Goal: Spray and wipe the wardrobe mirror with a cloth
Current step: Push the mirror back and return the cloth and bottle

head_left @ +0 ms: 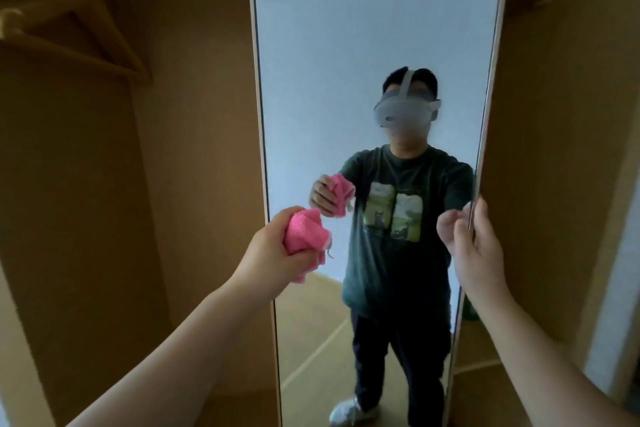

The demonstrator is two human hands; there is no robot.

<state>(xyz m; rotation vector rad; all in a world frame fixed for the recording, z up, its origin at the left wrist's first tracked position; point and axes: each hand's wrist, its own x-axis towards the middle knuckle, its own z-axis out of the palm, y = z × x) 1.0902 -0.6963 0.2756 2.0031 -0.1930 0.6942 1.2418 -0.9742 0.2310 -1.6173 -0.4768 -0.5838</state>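
The mirror (363,28) stood tall and narrow on the open wardrobe door, its long axis upright, its glass facing the person and angled a little, with its right edge nearer. The pink cloth (306,230) was bunched into a wad just off the mirror's left edge, low on the pane and in front of it, apparently not yet touching the glass; its reflection showed a short way to the right, which suggested a small gap. The left hand (277,246) held the wad tightly, fingers curled round it with a loose tail hanging below. The right hand (474,246) was at the mirror's right edge at much the same height, fingers curled over the front of the glass and the thumb side behind the edge, holding the door steady.

The left hand was therefore the wiping hand: most of the glass lay above and to the right of the cloth, so the stroke would probably go inward and up along the long axis while the right hand braced the door against the push. No spray bottle could be made out; a green shape (470,310) beyond the mirror's lower right edge was too hidden to name. A wooden hanger (69,21) hung in the wardrobe, well left of the mirror's top.
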